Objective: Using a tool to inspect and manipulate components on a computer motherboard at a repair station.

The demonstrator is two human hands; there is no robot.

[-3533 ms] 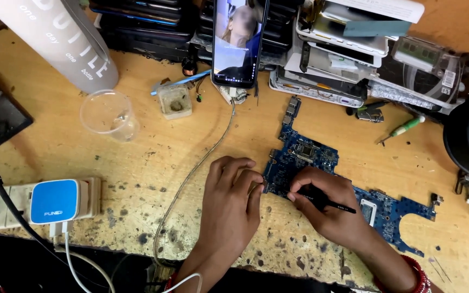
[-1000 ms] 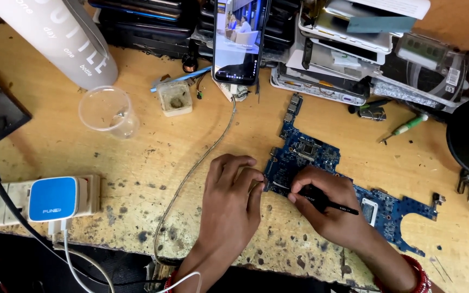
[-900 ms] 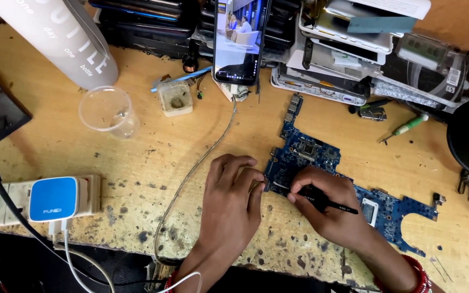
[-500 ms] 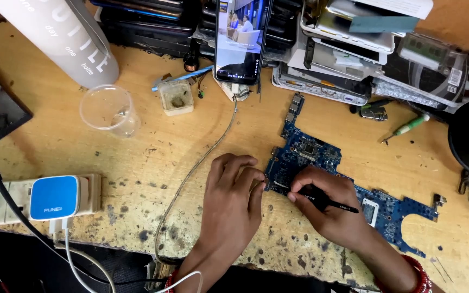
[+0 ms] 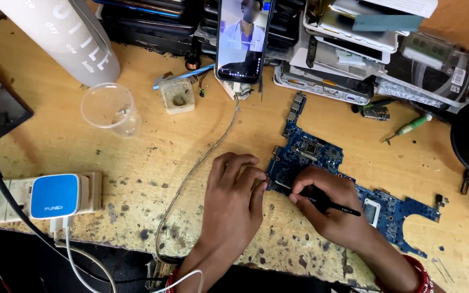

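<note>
A blue circuit board [image 5: 310,152] lies on the worn wooden bench [image 5: 153,157], running from the middle toward the right. My right hand [image 5: 327,209] grips black tweezers [image 5: 329,202] with the tips down on the board's near left part. My left hand [image 5: 233,203] rests palm down beside it, its fingertips touching the board's left edge.
A phone [image 5: 243,38] with a lit screen leans against stacked devices [image 5: 348,59] at the back, its cable [image 5: 202,163] trailing toward me. Also here: a clear plastic cup [image 5: 109,108], a white bottle [image 5: 61,35], a small flux tub [image 5: 177,96], a power strip with a blue charger [image 5: 55,195], and a green screwdriver [image 5: 411,126].
Both hands stay on the board with barely any movement. The picture on the phone screen has changed.
</note>
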